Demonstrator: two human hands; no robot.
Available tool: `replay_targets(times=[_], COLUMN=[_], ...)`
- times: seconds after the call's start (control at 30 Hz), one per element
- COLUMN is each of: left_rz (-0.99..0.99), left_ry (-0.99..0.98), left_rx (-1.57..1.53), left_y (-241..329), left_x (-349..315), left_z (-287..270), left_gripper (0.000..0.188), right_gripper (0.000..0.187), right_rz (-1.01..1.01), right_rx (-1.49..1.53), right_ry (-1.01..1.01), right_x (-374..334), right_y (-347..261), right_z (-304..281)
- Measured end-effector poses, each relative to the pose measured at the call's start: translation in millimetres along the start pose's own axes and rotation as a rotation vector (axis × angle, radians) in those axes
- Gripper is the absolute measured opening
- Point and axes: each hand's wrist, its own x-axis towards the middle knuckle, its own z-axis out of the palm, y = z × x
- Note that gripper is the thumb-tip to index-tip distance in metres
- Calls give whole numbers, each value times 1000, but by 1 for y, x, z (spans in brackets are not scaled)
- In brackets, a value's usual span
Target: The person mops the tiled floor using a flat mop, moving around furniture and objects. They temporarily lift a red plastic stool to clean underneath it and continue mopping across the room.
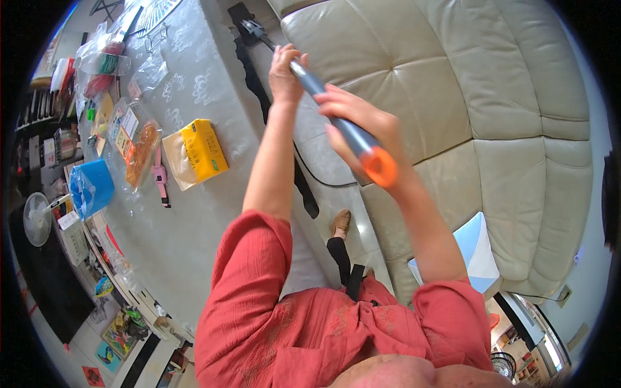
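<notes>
Both my hands grip a flat mop that slants away from me between the table and the sofa. Its grey pole ends near me in an orange cap. My left hand is wrapped round the thin silver part farther up. Closer to me, my right hand closes round the thick grey grip, slightly blurred. The dark mop head lies on the floor at the far end of the gap.
A cloth-covered table on the left bears a yellow tissue pack, pink watch, food packet and blue bag. The beige leather sofa bounds the right, with a light-blue item on it. A dark cable crosses the floor.
</notes>
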Motion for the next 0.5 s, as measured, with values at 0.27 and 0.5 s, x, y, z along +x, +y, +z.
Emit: replay_targets(times=[0.27, 0.5], left_rz=[-28, 213], left_ry=[-370, -482], left_rx=[-37, 8], left_y=[-83, 53], left_x=[-20, -39], left_z=[-15, -79], left_gripper=[23, 15], right_gripper=[23, 31], right_rz=[73, 184], right_rx=[93, 13], right_ry=[261, 285], right_x=[-44, -103], right_y=[29, -91], right_z=[66, 22])
